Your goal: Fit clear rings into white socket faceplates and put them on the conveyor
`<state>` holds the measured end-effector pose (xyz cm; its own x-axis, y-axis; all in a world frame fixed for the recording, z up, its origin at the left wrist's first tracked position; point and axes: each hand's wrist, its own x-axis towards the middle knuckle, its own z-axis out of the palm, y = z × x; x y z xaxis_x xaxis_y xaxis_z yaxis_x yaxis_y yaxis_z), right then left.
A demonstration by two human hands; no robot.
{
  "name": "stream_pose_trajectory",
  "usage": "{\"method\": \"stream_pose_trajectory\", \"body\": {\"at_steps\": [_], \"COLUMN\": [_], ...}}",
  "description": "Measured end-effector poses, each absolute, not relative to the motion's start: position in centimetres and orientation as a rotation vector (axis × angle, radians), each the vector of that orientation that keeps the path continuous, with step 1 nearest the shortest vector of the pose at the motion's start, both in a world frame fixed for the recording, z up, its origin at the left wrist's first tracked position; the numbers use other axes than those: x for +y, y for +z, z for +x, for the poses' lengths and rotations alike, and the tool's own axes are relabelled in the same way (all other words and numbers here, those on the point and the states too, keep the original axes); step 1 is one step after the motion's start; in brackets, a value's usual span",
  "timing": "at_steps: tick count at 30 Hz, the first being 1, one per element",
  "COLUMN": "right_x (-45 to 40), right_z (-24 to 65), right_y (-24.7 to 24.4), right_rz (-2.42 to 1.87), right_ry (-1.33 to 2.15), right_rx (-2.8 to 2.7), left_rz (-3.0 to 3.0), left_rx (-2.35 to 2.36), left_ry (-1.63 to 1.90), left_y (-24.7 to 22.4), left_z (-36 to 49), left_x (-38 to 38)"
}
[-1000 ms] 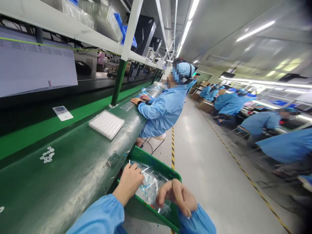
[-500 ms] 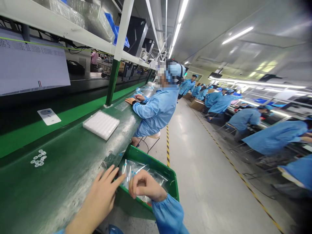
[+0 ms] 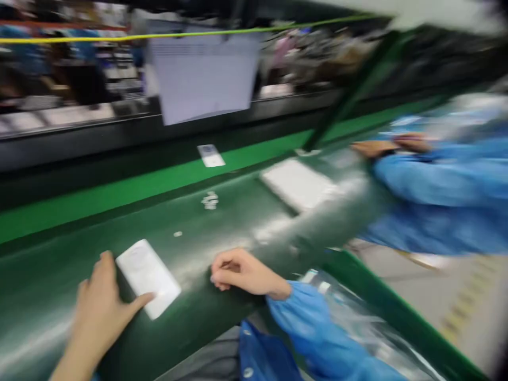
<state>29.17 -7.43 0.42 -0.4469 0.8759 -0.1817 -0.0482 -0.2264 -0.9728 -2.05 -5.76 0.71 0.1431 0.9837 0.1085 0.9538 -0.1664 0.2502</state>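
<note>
On the green bench, a white rectangular plate [image 3: 153, 275] with a faint round mark lies at a slant. My left hand [image 3: 101, 309] is beside it, fingers apart, the thumb lying over its lower right part. To the right of the plate my right hand [image 3: 246, 272] rests low over the bench with its fingers curled to the thumb. Whether something small is inside that curl is hidden by blur. One small pale disc [image 3: 178, 234] lies above the plate, and a cluster of small white rings [image 3: 210, 200] sits farther back.
A white tray [image 3: 297, 182] stands on the bench to the right. A similar light plate [image 3: 211, 155] is on the back strip. Below my right sleeve is a green bin [image 3: 400, 312] with clear plastic bags. A co-worker's blue sleeves [image 3: 432, 174] reach the bench at right.
My view has swung left and down to the bench. Both hands have moved from the bin to the bench; the left is now at the white plate. The right stays curled.
</note>
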Motion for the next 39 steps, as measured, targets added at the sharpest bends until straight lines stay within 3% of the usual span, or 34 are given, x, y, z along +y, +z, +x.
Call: {"method": "stream_pose_trajectory", "body": {"at_steps": [3,6,16,22,25,33,39], "right_x": [-4.8,-3.1,1.4,0.6,0.3,-0.1,-0.1], "right_z": [25.6,22.1,18.2,18.9,19.1,18.8,18.9], "right_y": [0.5,0.6,0.2,-0.5,-0.3,0.5,0.5], "right_rz": [-1.069,-1.043,-1.097,-1.072,-1.087,-1.076,-1.073], "right_ry": [1.732,1.733,1.729,1.797,1.824,1.799,1.796], "right_rx": [-1.540,-1.656,-1.586,-1.449,-1.432,-1.363,-1.388], "left_rz": [2.070,2.045,2.096,1.375,1.178,1.655,1.692], "left_rx": [1.987,1.932,1.525,1.097,0.991,1.084,1.105], "left_ry": [0.298,0.443,0.508,0.963,1.027,1.156,1.198], "left_y": [1.3,1.3,1.9,-0.3,-0.9,-0.7,-0.8], "left_z": [-3.6,-3.6,-3.9,-3.1,-2.1,-1.2,-1.0], "left_x": [-7.3,-7.0,-0.1,-1.1,-1.8,-2.3,-2.4]}}
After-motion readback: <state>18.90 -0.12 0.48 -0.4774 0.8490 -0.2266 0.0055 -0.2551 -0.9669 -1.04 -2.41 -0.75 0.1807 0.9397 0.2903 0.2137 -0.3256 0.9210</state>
